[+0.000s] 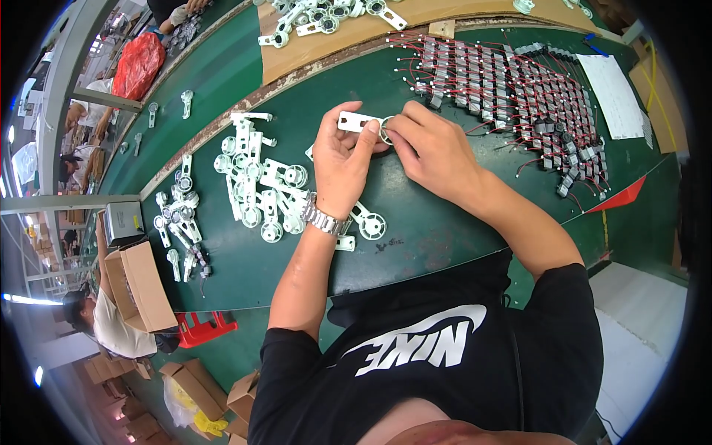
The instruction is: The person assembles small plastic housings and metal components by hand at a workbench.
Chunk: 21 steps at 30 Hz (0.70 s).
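My left hand [345,152] is closed round a pale white plastic housing [356,122], with a flat handle at one end and a round ring at the other. The fingers of my right hand [434,144] pinch at the ring end; whatever may be inside the ring is mostly hidden by them. Left of my left wrist lies a loose heap of similar white housings [256,174], some passing behind the forearm. To the right of my right hand, many small grey motors [475,78] with red wires and white plugs lie in rows on the green table [415,215].
A smaller cluster of housings with dark parts [178,211] lies far left, near an open cardboard box [141,285]. More housings [326,16] sit on cardboard beyond the raised edge. White paper [612,96] lies at right. Another person [115,319] sits at left.
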Each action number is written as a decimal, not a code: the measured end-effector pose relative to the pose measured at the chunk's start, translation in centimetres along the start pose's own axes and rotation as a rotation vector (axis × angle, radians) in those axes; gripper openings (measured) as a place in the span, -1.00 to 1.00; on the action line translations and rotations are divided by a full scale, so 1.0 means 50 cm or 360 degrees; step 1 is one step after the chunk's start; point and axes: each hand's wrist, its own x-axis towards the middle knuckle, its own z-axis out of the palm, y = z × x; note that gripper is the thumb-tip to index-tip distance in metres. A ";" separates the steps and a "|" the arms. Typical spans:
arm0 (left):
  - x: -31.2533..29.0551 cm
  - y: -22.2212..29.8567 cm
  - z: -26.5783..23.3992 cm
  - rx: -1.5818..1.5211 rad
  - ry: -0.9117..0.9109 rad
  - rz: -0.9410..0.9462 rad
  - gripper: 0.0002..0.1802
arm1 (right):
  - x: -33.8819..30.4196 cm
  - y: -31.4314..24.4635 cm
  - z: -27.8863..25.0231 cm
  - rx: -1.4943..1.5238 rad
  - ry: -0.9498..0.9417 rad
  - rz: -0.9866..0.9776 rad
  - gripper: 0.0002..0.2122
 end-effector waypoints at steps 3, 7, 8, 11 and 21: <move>0.000 0.004 0.001 -0.0051 0.0010 -0.0013 -0.58 | 0.002 -0.007 0.000 0.0035 0.0068 -0.0029 -0.91; 0.001 0.002 0.001 -0.0063 0.0003 -0.0005 -0.59 | 0.011 -0.030 -0.010 0.0478 0.0133 0.0158 -0.84; 0.000 0.002 0.000 -0.0063 0.0004 -0.0004 -0.59 | 0.010 -0.029 -0.011 0.0514 0.0114 0.0144 -0.82; 0.001 0.003 0.000 -0.0087 0.0012 0.0005 -0.58 | 0.008 -0.017 -0.009 0.0535 0.0153 0.0056 -0.83; 0.001 0.009 0.000 -0.0120 0.0013 -0.0043 -0.58 | 0.006 -0.002 -0.009 0.0441 0.0223 0.0149 -0.93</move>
